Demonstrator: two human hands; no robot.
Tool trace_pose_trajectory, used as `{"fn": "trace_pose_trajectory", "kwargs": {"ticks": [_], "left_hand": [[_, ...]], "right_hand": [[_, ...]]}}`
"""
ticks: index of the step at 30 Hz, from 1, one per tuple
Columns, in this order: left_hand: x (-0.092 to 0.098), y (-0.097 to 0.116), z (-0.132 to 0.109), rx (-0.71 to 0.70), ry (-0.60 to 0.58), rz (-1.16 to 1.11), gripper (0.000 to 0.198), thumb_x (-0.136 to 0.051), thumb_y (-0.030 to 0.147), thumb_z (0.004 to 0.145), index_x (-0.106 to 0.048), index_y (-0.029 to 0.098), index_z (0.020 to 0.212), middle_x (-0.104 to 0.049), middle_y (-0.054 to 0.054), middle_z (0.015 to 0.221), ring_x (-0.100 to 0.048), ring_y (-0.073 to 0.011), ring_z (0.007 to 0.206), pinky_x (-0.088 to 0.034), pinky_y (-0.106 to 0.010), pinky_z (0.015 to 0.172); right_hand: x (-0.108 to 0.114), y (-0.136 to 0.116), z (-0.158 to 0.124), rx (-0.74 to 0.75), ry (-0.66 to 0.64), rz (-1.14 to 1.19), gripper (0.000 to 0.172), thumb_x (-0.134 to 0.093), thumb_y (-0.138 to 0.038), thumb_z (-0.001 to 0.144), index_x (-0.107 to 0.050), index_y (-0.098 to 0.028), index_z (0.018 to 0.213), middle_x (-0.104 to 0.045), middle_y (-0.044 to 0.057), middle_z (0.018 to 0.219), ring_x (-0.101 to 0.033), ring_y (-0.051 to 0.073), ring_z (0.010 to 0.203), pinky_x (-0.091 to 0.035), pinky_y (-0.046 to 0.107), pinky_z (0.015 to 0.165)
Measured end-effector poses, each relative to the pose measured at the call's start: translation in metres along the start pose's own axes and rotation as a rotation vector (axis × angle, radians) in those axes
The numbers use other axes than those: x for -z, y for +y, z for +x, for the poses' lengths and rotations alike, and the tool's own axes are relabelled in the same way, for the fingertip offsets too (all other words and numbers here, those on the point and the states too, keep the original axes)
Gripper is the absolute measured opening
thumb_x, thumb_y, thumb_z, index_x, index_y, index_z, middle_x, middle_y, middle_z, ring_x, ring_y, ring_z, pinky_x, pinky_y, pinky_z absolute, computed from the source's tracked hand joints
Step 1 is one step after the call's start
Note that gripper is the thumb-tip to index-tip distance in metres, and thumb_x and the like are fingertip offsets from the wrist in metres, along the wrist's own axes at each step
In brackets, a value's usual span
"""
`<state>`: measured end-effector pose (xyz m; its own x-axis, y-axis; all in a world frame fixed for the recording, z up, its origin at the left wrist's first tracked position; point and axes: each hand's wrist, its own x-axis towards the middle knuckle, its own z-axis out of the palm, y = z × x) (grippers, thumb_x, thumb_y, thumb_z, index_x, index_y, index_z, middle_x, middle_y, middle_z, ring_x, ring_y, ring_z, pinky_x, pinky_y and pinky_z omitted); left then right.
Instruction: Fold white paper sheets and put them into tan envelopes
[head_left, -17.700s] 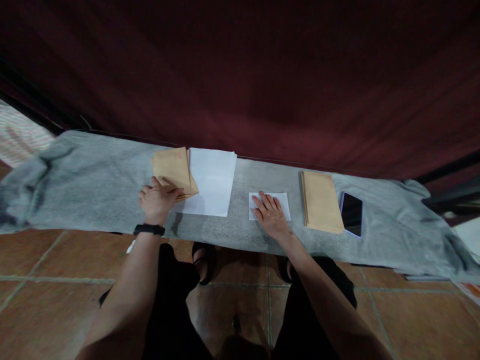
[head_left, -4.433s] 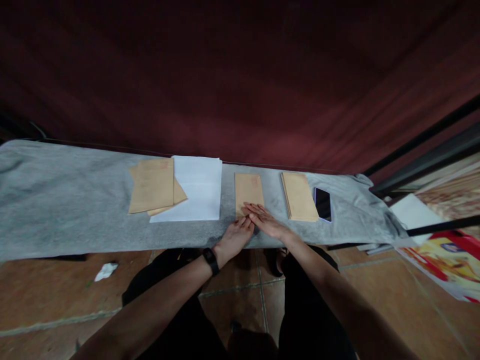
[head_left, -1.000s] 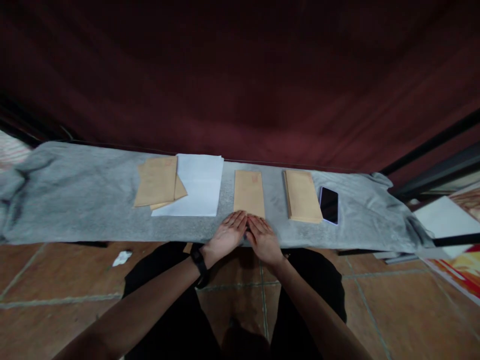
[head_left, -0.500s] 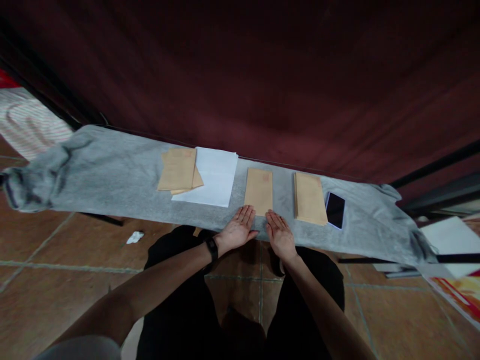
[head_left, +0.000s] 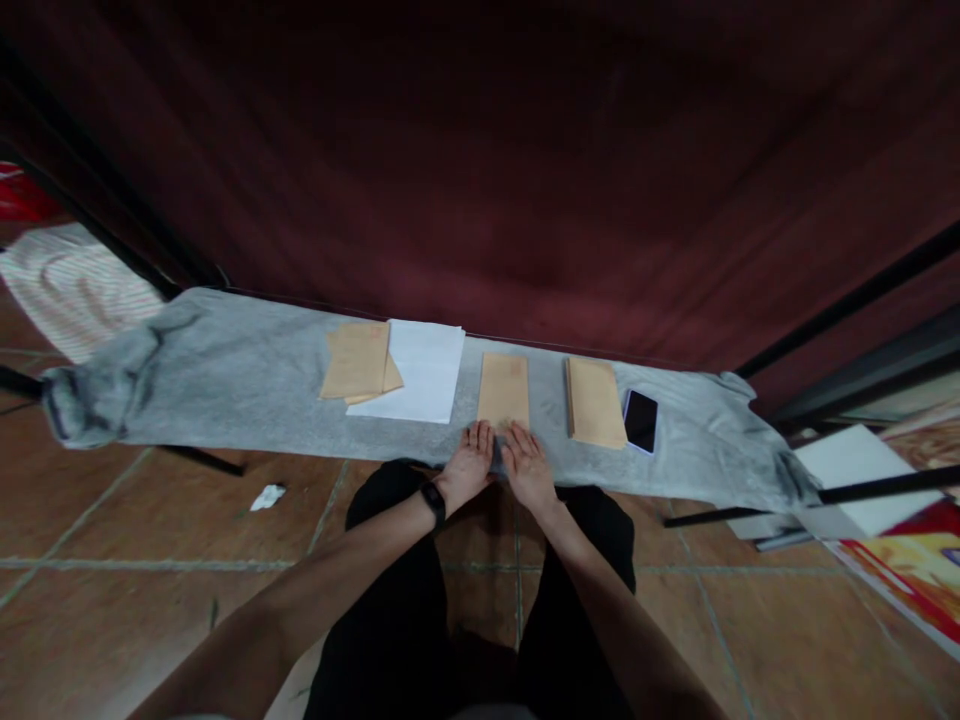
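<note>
While both hands lie flat with fingers stretched out and close together, neither grips anything: the left hand [head_left: 469, 462] and the right hand [head_left: 527, 465] rest palm down, side by side and almost touching each other. Their fingertips reach the near short edge of the envelope [head_left: 504, 390]; whether they press on it or only meet its edge is too small to tell. The envelope lies flat and lengthwise on the grey cloth [head_left: 240, 370], straight ahead of the person, between the white paper [head_left: 416, 375] and the stack [head_left: 595, 402].

Both forearms come up from the bottom of the view and converge toward the envelope, the wrists near the cloth's near edge. A black band [head_left: 433, 503] sits on the left wrist.

To the right, well apart from the hands, the stack of brown envelopes lies parallel to the single one, and a phone [head_left: 641, 420] lies screen up just beside the stack. To the left, the white paper has a few loose envelopes [head_left: 358, 362] overlapping its left edge. A dark red curtain [head_left: 480, 180] hangs behind the cloth. On the tiled floor [head_left: 150, 540] at left lies a crumpled scrap [head_left: 266, 496].
</note>
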<state>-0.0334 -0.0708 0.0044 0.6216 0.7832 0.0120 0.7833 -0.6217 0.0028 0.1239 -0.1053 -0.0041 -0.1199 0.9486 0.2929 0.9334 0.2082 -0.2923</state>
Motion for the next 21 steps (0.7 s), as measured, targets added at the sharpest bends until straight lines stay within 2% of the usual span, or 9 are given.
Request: {"fn": "trace_pose_trajectory", "kwargs": {"ticks": [4, 11, 16, 21], "left_hand": [[0.006, 0.006, 0.0, 0.035, -0.02, -0.001, 0.081, -0.064, 0.029, 0.083, -0.034, 0.001, 0.152, -0.033, -0.031, 0.157, -0.029, -0.0415, 0.148, -0.027, -0.058, 0.118], [0.016, 0.013, 0.0, 0.093, -0.071, 0.005, 0.084, -0.069, 0.028, 0.08, -0.035, 0.002, 0.152, -0.029, -0.029, 0.159, -0.028, -0.0428, 0.148, -0.027, -0.056, 0.118], [0.008, 0.013, -0.006, 0.114, -0.014, -0.034, 0.091, -0.069, 0.036, 0.08, -0.028, 0.002, 0.155, -0.025, -0.031, 0.16, -0.021, -0.0418, 0.151, -0.023, -0.059, 0.119], [-0.003, 0.004, -0.015, 0.06, 0.1, -0.044, 0.086, -0.057, 0.047, 0.088, -0.028, -0.001, 0.153, -0.029, -0.032, 0.158, -0.026, -0.0394, 0.15, -0.025, -0.058, 0.119]], "right_hand": [[-0.006, -0.015, 0.005, 0.002, -0.057, 0.017, 0.047, -0.031, -0.032, 0.107, -0.052, -0.015, 0.146, -0.051, 0.011, 0.15, -0.043, 0.021, 0.143, -0.033, 0.043, 0.119], [-0.01, -0.014, 0.002, -0.024, -0.013, -0.001, 0.046, -0.033, -0.032, 0.106, -0.05, -0.019, 0.147, -0.049, 0.01, 0.152, -0.045, 0.021, 0.142, -0.033, 0.046, 0.118], [-0.01, -0.007, -0.003, -0.047, 0.017, -0.02, 0.047, -0.034, -0.032, 0.106, -0.048, -0.018, 0.148, -0.049, 0.01, 0.153, -0.044, 0.021, 0.143, -0.03, 0.045, 0.119], [-0.004, 0.008, -0.006, -0.058, 0.035, -0.03, 0.047, -0.034, -0.03, 0.106, -0.046, -0.018, 0.149, -0.05, 0.011, 0.152, -0.044, 0.021, 0.143, -0.029, 0.045, 0.119]]}}
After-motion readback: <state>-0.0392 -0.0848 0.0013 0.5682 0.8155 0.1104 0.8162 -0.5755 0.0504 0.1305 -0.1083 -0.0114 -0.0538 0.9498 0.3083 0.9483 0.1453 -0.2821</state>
